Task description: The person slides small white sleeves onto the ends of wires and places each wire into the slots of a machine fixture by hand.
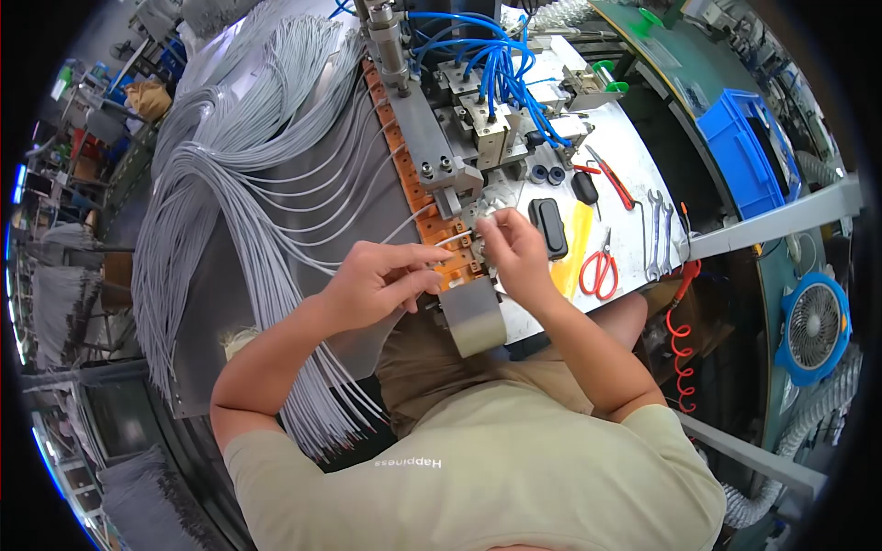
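Observation:
A thin grey cable (454,239) lies across the end of the orange fixture strip (401,158), its tip close to my right fingers. My right hand (516,257) is closed in a pinch around that tip, partly hiding it. Left of the strip, my left hand (381,283) hovers with bent fingers, the thumb apart from the index finger and the index fingertip beside the cable. Other grey cables (317,197) run from a large bundle (243,239) into slots along the strip. A metal press head (427,138) stands over the strip just beyond my hands.
Blue air hoses (505,69) loop over the machine. On the white tabletop to the right lie red-handled scissors (599,272), wrenches (655,230), a black case (549,228) and a red utility knife (614,181). A blue fan (814,323) and blue bin (746,151) stand farther right.

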The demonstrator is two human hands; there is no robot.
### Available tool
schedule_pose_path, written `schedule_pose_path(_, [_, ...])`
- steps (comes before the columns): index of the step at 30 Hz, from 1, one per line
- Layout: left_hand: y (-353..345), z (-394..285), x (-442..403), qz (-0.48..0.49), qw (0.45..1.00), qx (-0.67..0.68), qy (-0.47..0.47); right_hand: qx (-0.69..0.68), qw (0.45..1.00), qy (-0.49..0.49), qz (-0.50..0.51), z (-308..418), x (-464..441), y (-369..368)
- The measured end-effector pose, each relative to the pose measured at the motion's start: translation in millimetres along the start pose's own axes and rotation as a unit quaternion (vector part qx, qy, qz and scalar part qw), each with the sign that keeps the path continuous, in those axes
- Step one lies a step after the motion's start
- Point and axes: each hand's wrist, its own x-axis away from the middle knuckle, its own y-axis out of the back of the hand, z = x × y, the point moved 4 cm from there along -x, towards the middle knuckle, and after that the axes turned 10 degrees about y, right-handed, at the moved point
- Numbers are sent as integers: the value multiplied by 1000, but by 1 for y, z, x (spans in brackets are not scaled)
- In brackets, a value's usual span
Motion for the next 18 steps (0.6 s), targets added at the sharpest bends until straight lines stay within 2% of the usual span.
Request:
schedule_pose_path(3, [1,-11,-8,-83,969,-133,-190,-55,998,-33,20,-7,3,-5])
schedule_pose_path(4, [-1,-14,-9,-82,970,-130,-190,-57,997,-36,26,-7,1,-5])
schedule_pose_path(7, [-14,-28,5,17,955,-137,-264,-56,997,-40,41,-7,-4,-1])
schedule_pose_path(8, [-14,-33,8,15,955,-135,-265,-26,998,-37,48,-5,-6,0])
schedule_pose_path(11, [-17,-26,9,58,991,-118,-22,28,997,-32,61,-3,-6,-2])
schedule_pose_path(12, [-17,-24,9,59,991,-122,-23,27,997,-36,56,-3,-5,-3])
schedule_pose_path(15, [-8,-17,1,-96,938,-281,-178,26,998,-35,36,-3,-9,-1])
schedule_pose_path(16, [-8,-13,-1,-94,936,-285,-182,-3,997,-66,32,-8,-8,-1])
schedule_pose_path(18, [-8,-10,-1,-144,895,-348,-238,-60,990,-124,29,-17,-8,-3])
